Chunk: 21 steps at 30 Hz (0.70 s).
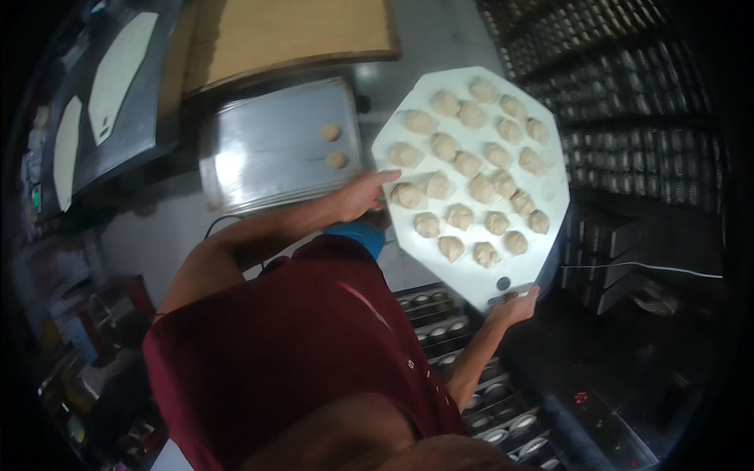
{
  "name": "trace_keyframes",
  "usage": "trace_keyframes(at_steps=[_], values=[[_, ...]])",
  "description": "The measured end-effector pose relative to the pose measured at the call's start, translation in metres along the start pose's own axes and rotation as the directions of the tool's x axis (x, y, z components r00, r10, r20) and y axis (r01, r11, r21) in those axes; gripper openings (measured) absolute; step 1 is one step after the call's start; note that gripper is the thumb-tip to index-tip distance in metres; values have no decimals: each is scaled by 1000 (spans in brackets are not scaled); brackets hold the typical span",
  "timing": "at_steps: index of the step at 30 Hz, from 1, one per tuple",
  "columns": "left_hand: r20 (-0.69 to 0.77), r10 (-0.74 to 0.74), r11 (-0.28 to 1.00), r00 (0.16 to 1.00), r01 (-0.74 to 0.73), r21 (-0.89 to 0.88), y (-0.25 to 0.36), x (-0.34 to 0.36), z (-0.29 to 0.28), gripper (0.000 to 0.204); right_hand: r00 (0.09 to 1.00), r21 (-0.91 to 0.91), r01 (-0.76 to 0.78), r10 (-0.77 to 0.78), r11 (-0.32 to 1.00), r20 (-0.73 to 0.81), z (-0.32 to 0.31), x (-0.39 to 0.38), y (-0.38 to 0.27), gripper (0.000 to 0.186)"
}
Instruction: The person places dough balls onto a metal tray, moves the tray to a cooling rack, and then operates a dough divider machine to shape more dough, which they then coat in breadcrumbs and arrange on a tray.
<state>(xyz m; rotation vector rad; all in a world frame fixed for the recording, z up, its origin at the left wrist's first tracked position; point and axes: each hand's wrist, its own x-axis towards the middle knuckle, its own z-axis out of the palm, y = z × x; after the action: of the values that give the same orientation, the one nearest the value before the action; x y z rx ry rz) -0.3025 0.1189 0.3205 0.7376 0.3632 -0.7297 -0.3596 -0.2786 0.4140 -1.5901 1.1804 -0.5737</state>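
Both my hands hold up a white board (547,224) with cut corners. Several pale, lumpy dough pieces (467,164) lie spread across it. My left hand (367,195) is closed on the board's left edge, with the thumb on top and the other fingers hidden beneath. At the board's near end, by a round hole and a handle slot, my right hand (514,304) grips the rim. To the left of the board is a shiny metal tray (279,145) with two small round dough pieces (333,147) on its right part.
A wooden board (294,31) lies at the back, beyond the tray. Two long white boards (122,74) rest on a dark surface at far left. Racks of metal tins (628,94) fill the right side. More tins (440,331) stand below me. A white cord (667,269) stretches at right.
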Motion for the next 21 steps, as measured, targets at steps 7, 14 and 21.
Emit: trace_keyframes(at_steps=[7, 14, 21], values=[[74, -4, 998, 997, 0, 58, -36, 20, -44, 44, 993, -103, 109, -112, 989, -23, -21, -8, 20, 36], [-4, -111, 900, 994, 103, 423, -14, -2, -19, 38, 995, -192, 101, -95, 976, 39, -34, 16, 5, 48], [-80, 264, 959, 961, -252, 131, -79, 13, -6, 22, 976, -202, 125, -84, 971, 202, 7, 96, 20, 50]])
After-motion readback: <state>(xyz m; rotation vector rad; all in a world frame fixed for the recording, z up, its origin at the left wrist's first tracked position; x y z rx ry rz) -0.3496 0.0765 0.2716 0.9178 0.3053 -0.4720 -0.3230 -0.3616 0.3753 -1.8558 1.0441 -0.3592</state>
